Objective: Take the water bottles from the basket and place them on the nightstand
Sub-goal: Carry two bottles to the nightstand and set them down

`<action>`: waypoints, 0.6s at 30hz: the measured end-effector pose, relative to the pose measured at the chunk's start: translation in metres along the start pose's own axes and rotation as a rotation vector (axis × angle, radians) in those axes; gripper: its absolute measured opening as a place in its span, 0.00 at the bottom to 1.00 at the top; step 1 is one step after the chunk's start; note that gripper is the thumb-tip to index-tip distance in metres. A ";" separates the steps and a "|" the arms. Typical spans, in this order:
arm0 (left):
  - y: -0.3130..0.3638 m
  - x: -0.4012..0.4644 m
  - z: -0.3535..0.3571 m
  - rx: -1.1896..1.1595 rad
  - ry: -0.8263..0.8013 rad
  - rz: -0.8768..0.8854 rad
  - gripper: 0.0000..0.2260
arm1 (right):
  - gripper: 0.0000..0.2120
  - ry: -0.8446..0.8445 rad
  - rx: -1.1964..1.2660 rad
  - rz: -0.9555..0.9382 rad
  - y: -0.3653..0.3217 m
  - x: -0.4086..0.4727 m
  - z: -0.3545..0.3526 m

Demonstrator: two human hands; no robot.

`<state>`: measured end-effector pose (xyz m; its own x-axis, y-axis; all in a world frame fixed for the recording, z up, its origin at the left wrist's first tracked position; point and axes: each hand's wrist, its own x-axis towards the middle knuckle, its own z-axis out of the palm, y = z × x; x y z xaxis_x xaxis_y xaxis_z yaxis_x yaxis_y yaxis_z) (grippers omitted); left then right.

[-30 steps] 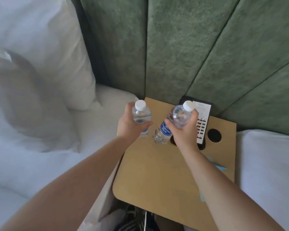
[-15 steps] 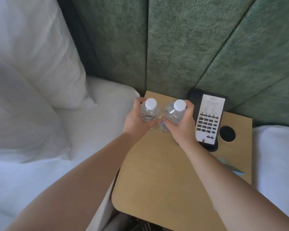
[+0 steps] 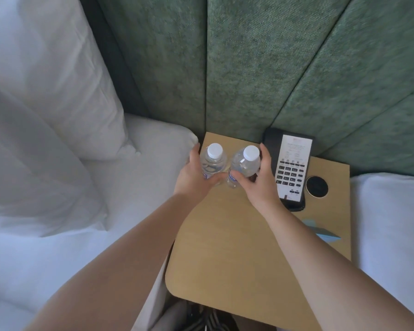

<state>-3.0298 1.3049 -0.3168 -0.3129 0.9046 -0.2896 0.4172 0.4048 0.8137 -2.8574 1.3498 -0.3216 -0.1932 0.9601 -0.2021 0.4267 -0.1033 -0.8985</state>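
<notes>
2 bottles at the far left corner of the nightstand (image 3: pixel 237 247), side by side, nearly touching, both upright with white caps. Left bottle (image 3: pixel 213 161) sits in the left hand (image 3: pixel 196 177): fingers curl round its left side, thumb across the front near the base, so the hand is closed around it. Right bottle (image 3: pixel 245 163) sits in the right hand (image 3: pixel 258 185): fingers wrap its right side, thumb presses the front by the blue label, also closed around it. Can't tell if the bottle bases actually touch the wood (hands hide them).

Nightstand is light wood with rounded near corners, set between 2 white beds. Phone (image 3: pixel 289 168), black with a white keypad card, lies just right of the right hand near the back edge. Round black disc (image 3: pixel 317 186) with a pale rim is set in the top, just right of the phone. A pale blue card (image 3: pixel 323 231) lies near the right edge, nearer the camera. Green padded headboard (image 3: pixel 249 68) stands behind. White pillows (image 3: pixel 46 103) are piled at left on the bed. Both forearms are bare and reach in from the bottom. Dark clutter under the near edge is too blurred to name.
</notes>
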 end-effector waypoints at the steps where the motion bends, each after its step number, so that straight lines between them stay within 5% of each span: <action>1: 0.004 -0.005 -0.004 0.041 0.006 -0.002 0.46 | 0.46 -0.006 0.011 0.023 -0.002 -0.005 -0.004; 7: 0.039 -0.048 -0.043 0.256 0.097 0.073 0.33 | 0.29 0.047 -0.134 0.062 -0.036 -0.054 -0.026; 18: 0.095 -0.172 -0.069 0.358 0.142 0.322 0.26 | 0.17 0.289 -0.192 -0.094 -0.094 -0.187 -0.084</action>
<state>-2.9952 1.1782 -0.1551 -0.2224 0.9742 0.0393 0.7707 0.1510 0.6190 -2.7870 1.2020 -0.1670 0.0069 0.9998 0.0210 0.5825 0.0130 -0.8127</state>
